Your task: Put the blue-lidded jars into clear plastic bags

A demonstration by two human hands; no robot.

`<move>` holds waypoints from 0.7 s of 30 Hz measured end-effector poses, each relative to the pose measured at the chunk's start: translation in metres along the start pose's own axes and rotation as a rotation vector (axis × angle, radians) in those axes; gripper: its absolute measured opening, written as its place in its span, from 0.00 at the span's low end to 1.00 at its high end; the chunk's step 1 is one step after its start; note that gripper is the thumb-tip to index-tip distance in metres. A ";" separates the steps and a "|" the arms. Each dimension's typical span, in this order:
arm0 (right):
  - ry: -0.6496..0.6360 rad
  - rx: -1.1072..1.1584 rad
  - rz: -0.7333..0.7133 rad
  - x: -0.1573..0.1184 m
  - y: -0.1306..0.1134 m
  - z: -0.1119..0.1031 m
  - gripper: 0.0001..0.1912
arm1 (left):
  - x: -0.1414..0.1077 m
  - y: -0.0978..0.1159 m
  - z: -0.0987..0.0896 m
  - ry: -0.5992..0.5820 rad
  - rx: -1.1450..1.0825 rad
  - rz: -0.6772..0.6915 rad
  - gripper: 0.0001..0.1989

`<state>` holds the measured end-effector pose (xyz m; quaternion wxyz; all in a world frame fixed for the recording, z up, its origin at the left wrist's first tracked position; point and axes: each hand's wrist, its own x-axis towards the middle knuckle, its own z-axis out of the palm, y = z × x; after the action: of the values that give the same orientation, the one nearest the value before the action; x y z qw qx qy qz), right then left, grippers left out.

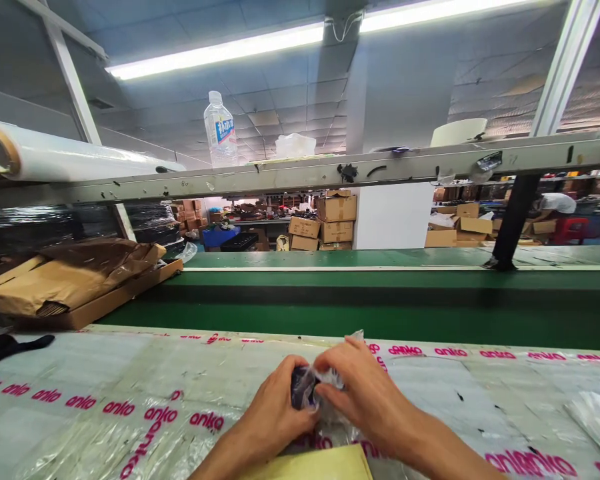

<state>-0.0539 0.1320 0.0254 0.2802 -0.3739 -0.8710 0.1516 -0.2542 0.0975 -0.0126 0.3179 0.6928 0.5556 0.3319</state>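
Observation:
Near the front middle of the work surface, my left hand (275,407) is wrapped round a small dark item (303,388) with clear plastic over it. My right hand (363,393) is just to the right, its thumb and fingers closed on the crumpled clear plastic (333,378). The two hands almost meet at the item. Below them lies a yellow sheet (315,465), partly out of view at the bottom edge. What the dark item is cannot be made out.
A tabletop (145,363) covered with "anko" tape borders a green belt (355,313). An open carton (125,293) with brown paper stands left, near a black item (15,347). Plastic bags (597,417) lie right. A rail (290,175) crosses above, with a bottle (220,133) over it.

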 end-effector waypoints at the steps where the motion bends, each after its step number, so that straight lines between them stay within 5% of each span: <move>1: 0.047 -0.013 -0.012 0.000 0.004 -0.008 0.13 | 0.001 0.000 0.000 0.013 -0.004 0.001 0.27; 3: 0.048 -0.076 -0.002 0.001 0.014 -0.024 0.28 | 0.003 0.001 0.001 0.028 -0.004 0.007 0.29; 6: -0.144 -0.199 0.092 0.003 0.026 -0.041 0.44 | 0.008 0.003 0.004 0.034 0.037 -0.006 0.24; 8: -0.201 -0.231 0.145 0.005 0.030 -0.041 0.38 | 0.011 0.005 0.007 0.039 0.052 -0.025 0.22; 12: -0.183 -0.238 0.162 0.007 0.030 -0.026 0.11 | 0.016 0.008 0.016 0.055 0.054 -0.035 0.24; 21: -0.107 -0.053 0.183 0.007 0.028 -0.016 0.09 | 0.025 0.018 0.024 0.026 0.099 0.127 0.25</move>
<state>-0.0330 0.1569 0.0277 0.2085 -0.4505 -0.8506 0.1734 -0.2204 0.1171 -0.0091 0.2545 0.7373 0.5302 0.3325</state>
